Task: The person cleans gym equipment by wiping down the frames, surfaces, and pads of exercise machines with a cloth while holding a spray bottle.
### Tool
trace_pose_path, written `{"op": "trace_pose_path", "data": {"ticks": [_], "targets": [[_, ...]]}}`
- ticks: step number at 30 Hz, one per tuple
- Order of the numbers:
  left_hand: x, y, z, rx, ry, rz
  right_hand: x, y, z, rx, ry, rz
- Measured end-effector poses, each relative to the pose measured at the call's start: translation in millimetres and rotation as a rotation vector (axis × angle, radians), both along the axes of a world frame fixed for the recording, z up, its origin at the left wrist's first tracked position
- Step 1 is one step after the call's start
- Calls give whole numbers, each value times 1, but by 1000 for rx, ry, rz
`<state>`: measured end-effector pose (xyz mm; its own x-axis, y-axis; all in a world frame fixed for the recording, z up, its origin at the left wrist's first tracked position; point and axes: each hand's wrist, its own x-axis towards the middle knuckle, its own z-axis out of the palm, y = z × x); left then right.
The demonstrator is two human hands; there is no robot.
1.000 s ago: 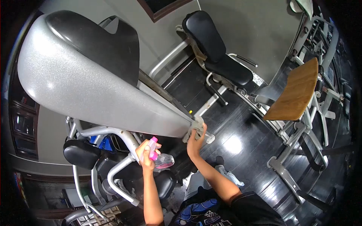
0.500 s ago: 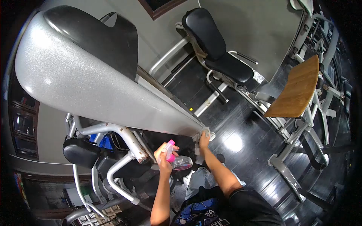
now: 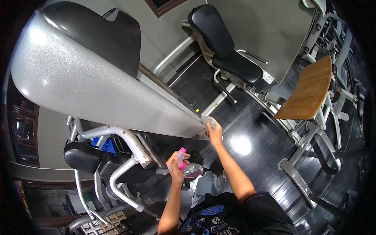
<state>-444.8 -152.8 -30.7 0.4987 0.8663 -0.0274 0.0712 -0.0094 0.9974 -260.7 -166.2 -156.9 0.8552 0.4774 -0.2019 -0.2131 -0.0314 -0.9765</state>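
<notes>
– Where is the cloth (image 3: pixel 207 120) held?
– Against the silver machine cover's (image 3: pixel 103 90) narrow end, clutched by the right hand (image 3: pixel 214 132).
– And the spray bottle (image 3: pixel 192 170)?
– It is grasped by the left hand (image 3: pixel 176 162), near that same end.

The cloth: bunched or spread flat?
Bunched: the cloth is a crumpled wad in the right hand, at one end of the silver panel.

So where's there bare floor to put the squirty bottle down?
The biggest bare patch is dark floor between the right arm and the metal frame near the wooden board. A smaller one lies between the tall grey machine and the black seat. It's crowded beside the left hand, with metal bars and black pads.
</notes>
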Motion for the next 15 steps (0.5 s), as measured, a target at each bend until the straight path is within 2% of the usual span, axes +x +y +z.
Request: {"op": "trace_pose_path", "data": {"ticks": [1, 3, 4, 6, 8, 10, 12, 13, 14, 15], "targets": [[-1, -2, 0, -15, -11, -8, -1, -3, -27, 2, 0, 2], [-3, -4, -4, -34, 1, -14, 1, -8, -78, -407, 168, 49], [-4, -4, -7, -56, 15, -22, 0, -10, -88, -405, 169, 50], [-5, -4, -9, -52, 5, -46, -4, -13, -102, -196, 338, 69], [-4, -3, -10, -40, -1, -50, -15, -13, -75, -233, 248, 66], [-3, -3, -12, -39, -7, -38, -37, -12, -48, 144, 178, -67], [-3, -2, -14, -35, -15, -26, -69, -10, -38, 139, 4, -155], [-4, -2, -15, -14, 3, -16, -80, -10, -10, 133, 21, -210], [-5, -2, -16, 8, 20, -6, -94, -8, 2, 84, 217, -225], [-6, -2, -18, 11, 16, -7, -107, 0, -13, 116, 250, -293]]}}
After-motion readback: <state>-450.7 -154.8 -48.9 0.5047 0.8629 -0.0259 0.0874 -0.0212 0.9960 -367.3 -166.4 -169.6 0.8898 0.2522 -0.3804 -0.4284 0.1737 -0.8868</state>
